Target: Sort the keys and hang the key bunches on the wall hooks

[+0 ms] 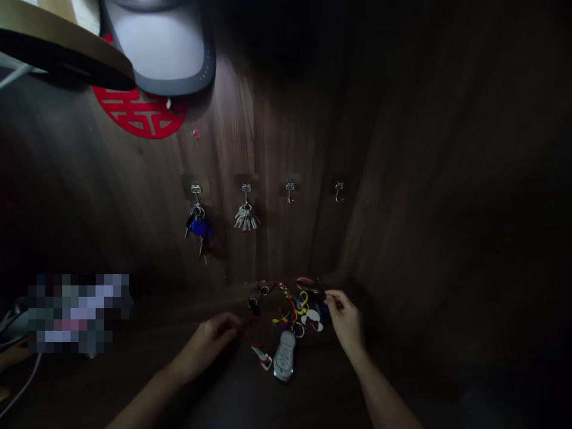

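Note:
A tangle of keychains lies on the dark wooden surface between my hands. In it are a silver-grey remote key fob (285, 356), a red cord loop (257, 333), a yellow cord (302, 304), a white tag with a dark red bow (311, 320) and metal split rings (298, 329). My left hand (210, 339) is at the left side of the tangle, fingertips pinched beside the red cord; what they hold is too dark to see. At the right side, my right hand (344, 316) pinches something dark, close to a brownish strap (308, 281).
Metal hooks line the wooden wall. A blue-tagged key bunch (198, 226) hangs on the leftmost hook and a silver key bunch (246, 218) beside it; two hooks (290, 190) to the right are bare. A lamp (161, 47) and red paper cutout (147, 116) are above left.

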Demonstrator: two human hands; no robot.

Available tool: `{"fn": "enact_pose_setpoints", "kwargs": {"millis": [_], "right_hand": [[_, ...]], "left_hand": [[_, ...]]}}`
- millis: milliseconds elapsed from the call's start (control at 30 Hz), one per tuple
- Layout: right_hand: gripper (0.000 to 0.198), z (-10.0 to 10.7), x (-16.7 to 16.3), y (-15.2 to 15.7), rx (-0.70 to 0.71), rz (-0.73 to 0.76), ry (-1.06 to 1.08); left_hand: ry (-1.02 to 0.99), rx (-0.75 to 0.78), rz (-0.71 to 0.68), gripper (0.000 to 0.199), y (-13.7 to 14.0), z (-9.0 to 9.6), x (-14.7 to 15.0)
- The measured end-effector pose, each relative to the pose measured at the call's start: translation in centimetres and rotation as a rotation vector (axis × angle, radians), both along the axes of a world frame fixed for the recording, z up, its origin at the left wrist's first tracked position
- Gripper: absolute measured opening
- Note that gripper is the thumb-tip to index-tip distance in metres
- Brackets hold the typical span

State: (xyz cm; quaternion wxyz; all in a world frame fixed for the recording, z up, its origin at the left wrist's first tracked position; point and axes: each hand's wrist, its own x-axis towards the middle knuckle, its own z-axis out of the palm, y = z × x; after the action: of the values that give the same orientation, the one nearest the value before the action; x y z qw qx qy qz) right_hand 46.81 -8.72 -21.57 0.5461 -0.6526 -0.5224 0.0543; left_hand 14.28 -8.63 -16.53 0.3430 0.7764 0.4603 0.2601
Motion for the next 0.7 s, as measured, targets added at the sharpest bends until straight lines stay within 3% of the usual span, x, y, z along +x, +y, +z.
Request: {"fn": "enact_pose_setpoints", "kwargs": {"millis": [133, 300, 567, 700], "right_hand": [[0.024, 0.1, -0.2, 0.3, 0.02, 0.025, -0.053], [0.023, 0.2, -0.3, 0.1, 0.053, 0.08, -0.136], [0.022, 0.0, -0.4, 0.3, 0.065, 0.115, -0.215], [0.022, 0.1, -0.5, 0.3, 0.068, 0.11, -0.236]], "left_hand": [[-0.029, 0.136, -0.107, 0.029, -1.4, -0.5, 5.6], [0.203, 0.281, -0.264, 0.054, -2.6, -1.8, 9.6], [0.23, 0.223, -0.248, 0.043, -2.4, -0.7, 6.3], [0.231, 0.209, -0.099, 0.012, -1.9, -0.6, 3.8]]}}
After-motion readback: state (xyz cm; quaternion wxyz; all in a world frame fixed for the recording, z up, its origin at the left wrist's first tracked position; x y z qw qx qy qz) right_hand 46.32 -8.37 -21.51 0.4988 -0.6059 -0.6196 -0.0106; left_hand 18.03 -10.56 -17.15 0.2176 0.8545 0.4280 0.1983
